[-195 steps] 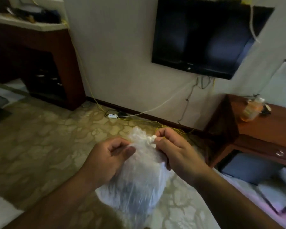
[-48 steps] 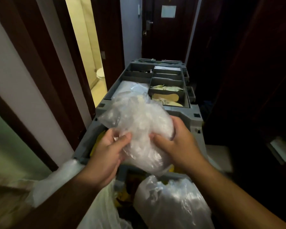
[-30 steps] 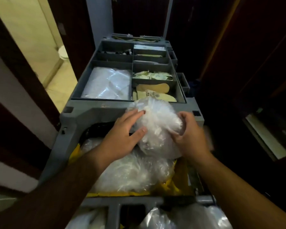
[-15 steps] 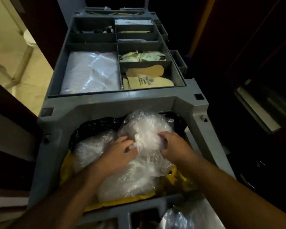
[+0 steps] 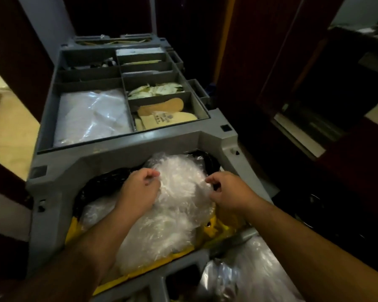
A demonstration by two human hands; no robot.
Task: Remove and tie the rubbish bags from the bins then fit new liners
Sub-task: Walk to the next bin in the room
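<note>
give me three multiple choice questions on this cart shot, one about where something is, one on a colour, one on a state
1. Where do the slippers lie?
A on the floor
B in the tray's near right compartment
C on a bed

2. What colour is the sack lining the cart's bin?
A yellow
B red
C blue

3. How is the clear rubbish bag between the left hand and right hand?
A hanging in the air
B spread flat on the floor
C resting in that sack

Key: 1 B, tan soles show in that compartment; 2 A, yellow edges show round the bag; 3 C, it sits inside the cart's rim.
</note>
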